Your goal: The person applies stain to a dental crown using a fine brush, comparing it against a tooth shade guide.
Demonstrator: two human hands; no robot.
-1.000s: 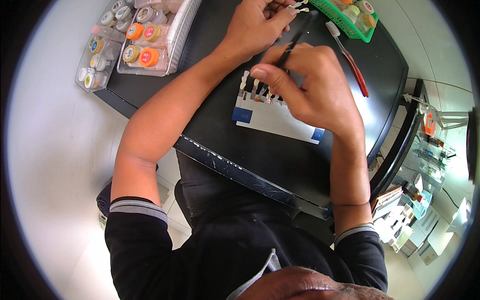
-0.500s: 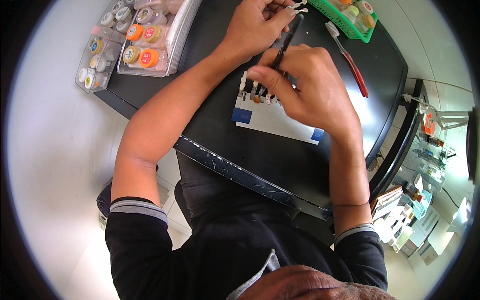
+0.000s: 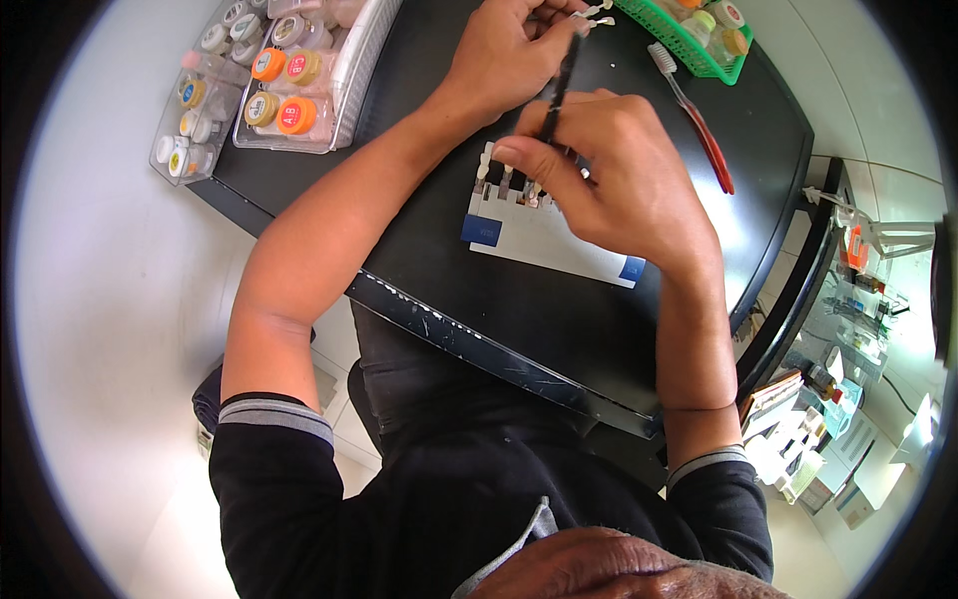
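Observation:
My left hand (image 3: 511, 52) is closed at the far edge of the black table, pinching two small tooth-shaped shade tabs (image 3: 600, 16) that poke out past its fingertips. My right hand (image 3: 624, 175) grips a slim black-handled brush (image 3: 562, 88) like a pen, its handle slanting up toward the left hand. The brush's tip is out of sight. Below the right thumb lies a white shade-guide holder (image 3: 554, 245) with blue end patches. Several tooth-shaped tabs (image 3: 484, 165) stand in slots along its far edge, some hidden by my right hand.
Clear plastic bins of capped jars (image 3: 295, 115) stand at the far left. A green basket (image 3: 689, 45) holding small bottles sits at the far right, with a red-handled toothbrush (image 3: 707, 140) beside it. Beyond the table's right side is a cluttered shelf (image 3: 828, 369).
The brush has tilted in my right hand, its handle top shifting left and its brownish tip passing out of view. The left hand and its tabs look still.

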